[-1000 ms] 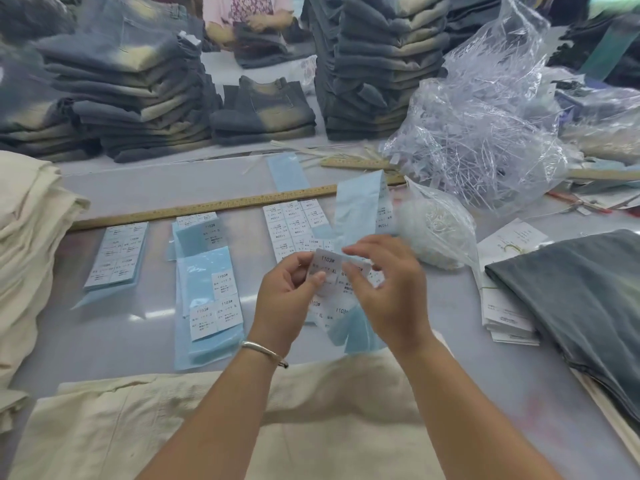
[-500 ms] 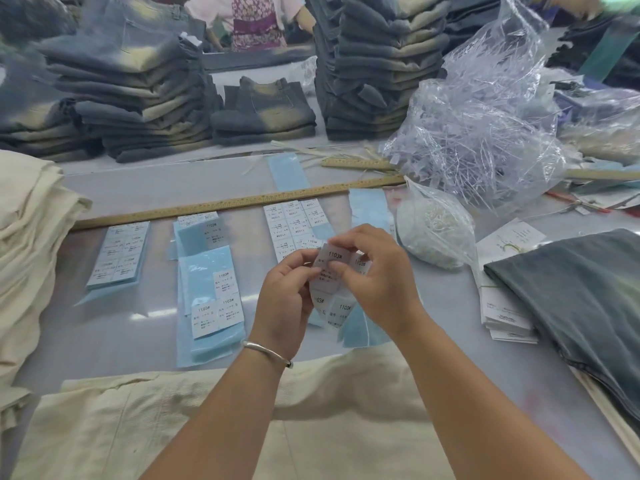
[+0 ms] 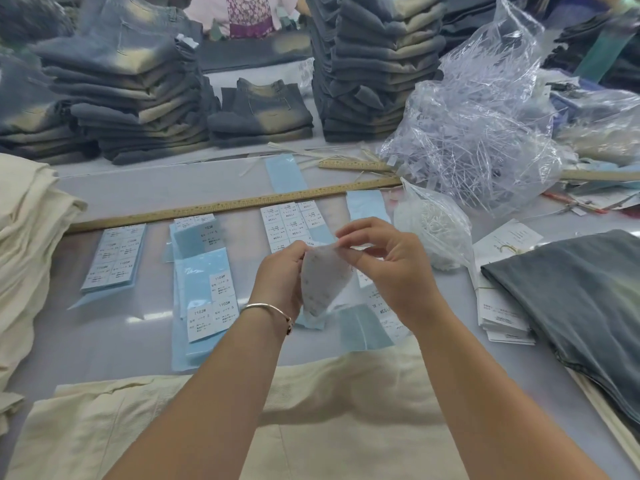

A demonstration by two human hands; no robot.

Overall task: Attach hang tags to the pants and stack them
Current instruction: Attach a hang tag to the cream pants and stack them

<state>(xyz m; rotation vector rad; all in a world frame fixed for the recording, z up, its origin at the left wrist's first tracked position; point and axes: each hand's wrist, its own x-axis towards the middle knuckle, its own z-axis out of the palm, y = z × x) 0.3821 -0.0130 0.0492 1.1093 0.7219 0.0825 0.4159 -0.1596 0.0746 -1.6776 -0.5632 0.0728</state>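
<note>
A second ago I had a label sheet (image 3: pixel 323 282) held flat between my hands, printed side toward me. Now it is curled over, its blank back facing me, hanging from my fingertips above the tabletop (image 3: pixel 145 341). My left hand (image 3: pixel 282 275) pinches its upper left edge; my right hand (image 3: pixel 388 268) pinches the top with thumb and forefinger, the other fingers loosely spread. I judge I am peeling a sticker off, so tagging itself has not begun. The cream pants (image 3: pixel 214 420) lie flat on the tabletop just under my forearms, no tag on them that I can see. The hang tags (image 3: pixel 498 306) sit stacked to the right, beside the grey pants (image 3: pixel 581 299). More label sheets (image 3: pixel 207 292) lie ahead.
</note>
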